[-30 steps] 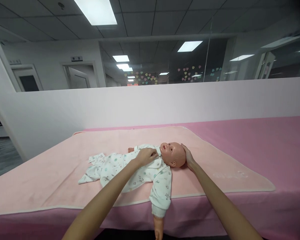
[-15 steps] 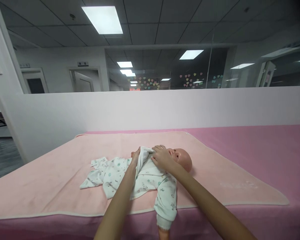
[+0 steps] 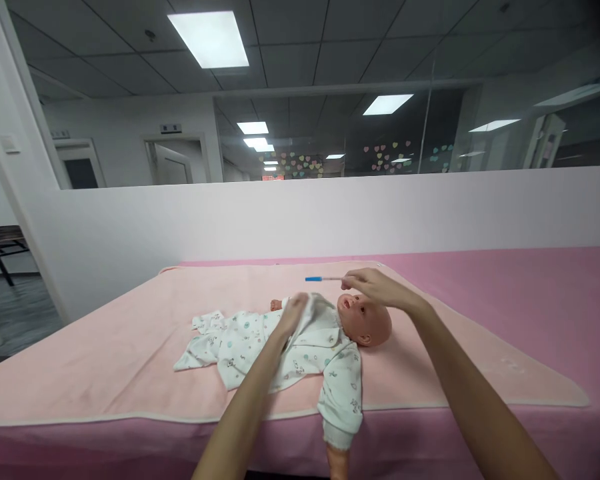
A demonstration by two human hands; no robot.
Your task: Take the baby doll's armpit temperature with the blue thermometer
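A baby doll [image 3: 366, 320] lies on its back, head to the right, in a white printed outfit. My left hand [image 3: 295, 312] is closed on the raised front flap of the doll's shirt [image 3: 319, 319] at the chest. Beyond the doll's face, my right hand [image 3: 370, 283] pinches a thin stick with a blue end [image 3: 314, 279], which looks like a thermometer. Its blue end points left, above the far side of the chest. One sleeved arm [image 3: 341, 393] of the doll hangs over the near edge; its other small hand [image 3: 276, 305] shows on the far side.
Under the doll is a peach blanket [image 3: 130, 333] with a pale border, spread on a pink-covered surface [image 3: 505, 287]. A low white wall [image 3: 300, 217] with glass above stands behind it. At the far left is a dark-legged table [image 3: 3, 250].
My right hand has left the doll's chest and moved up and right, and the blue-ended stick now shows in it. The left hand stays at the shirt flap. The view has shifted slightly.
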